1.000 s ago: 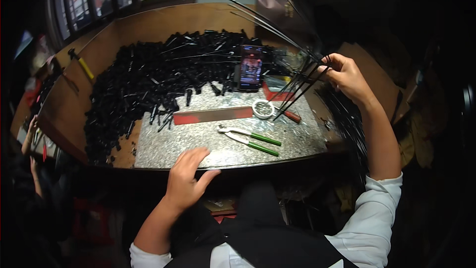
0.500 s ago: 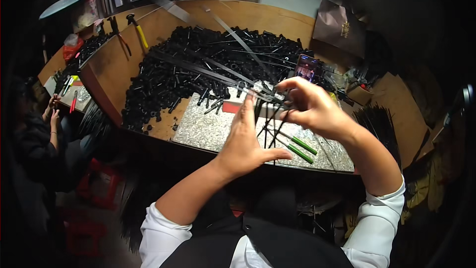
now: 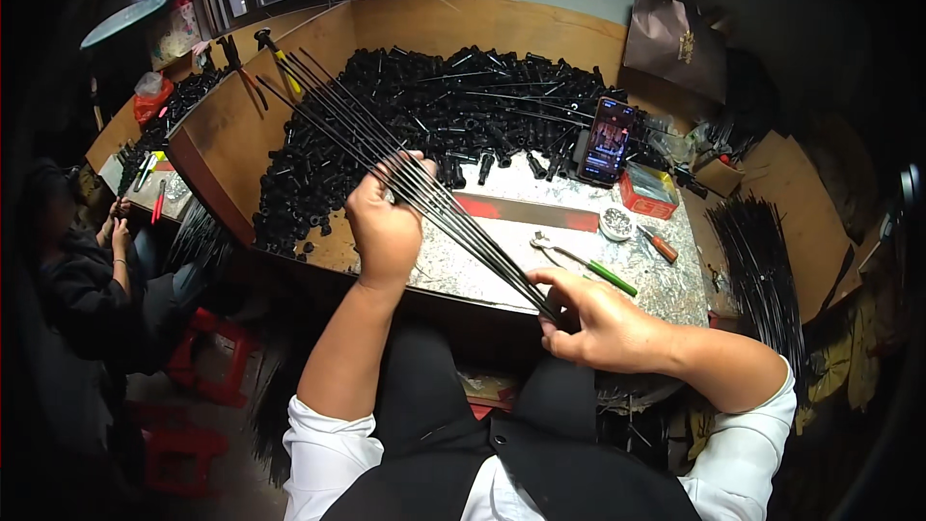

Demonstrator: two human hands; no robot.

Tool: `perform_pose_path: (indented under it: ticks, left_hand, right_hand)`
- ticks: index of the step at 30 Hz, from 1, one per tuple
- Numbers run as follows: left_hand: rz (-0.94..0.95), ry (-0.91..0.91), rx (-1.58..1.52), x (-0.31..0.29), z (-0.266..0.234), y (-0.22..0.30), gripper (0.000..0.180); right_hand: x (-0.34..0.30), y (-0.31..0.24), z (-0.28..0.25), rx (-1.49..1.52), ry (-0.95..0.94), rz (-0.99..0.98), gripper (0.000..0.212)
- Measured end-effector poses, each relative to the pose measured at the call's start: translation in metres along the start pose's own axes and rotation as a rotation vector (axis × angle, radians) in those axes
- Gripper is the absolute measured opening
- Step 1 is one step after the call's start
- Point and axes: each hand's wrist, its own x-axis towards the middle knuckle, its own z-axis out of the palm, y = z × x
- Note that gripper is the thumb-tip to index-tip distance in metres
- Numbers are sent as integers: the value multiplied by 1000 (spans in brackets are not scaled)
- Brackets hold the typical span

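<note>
A bundle of several long, thin black rods (image 3: pixel 477 239) slants across in front of me, from the upper left down to the lower right. My left hand (image 3: pixel 383 236) is closed around its middle, palm away from view, with rods fanning out past the fingers. At the lower end, my right hand (image 3: pixel 608 323) pinches the gathered rod tips between thumb and fingers. Beyond my right hand, green-handled pliers (image 3: pixel 610 276) lie on the worn, silvery work surface (image 3: pixel 444 270).
A heap of black tubular parts (image 3: pixel 415 101) fills the back. Rightward are a phone (image 3: pixel 608 140), red box (image 3: pixel 648 193), white tub (image 3: pixel 617 237), orange-handled screwdriver (image 3: pixel 662 248) and upright rods (image 3: pixel 762 275). A wooden partition (image 3: pixel 222 140) stands left; another person (image 3: pixel 77 270) works beyond it.
The blurred rods between my hands now show clearly as one slanting bundle. My left hand has moved left and closed on it; my right hand has come down to its lower end.
</note>
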Motion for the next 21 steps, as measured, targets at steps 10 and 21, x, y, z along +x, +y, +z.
perform_pose_path:
  ticks: [10, 21]
  left_hand:
    - [-187, -340, -11, 15, 10, 16, 13]
    - [-286, -317, -153, -5, 8, 24, 14]
  right_hand:
    - [-34, 28, -3, 373, -136, 174, 62]
    - [-105, 240, -86, -656, 735, 509, 21]
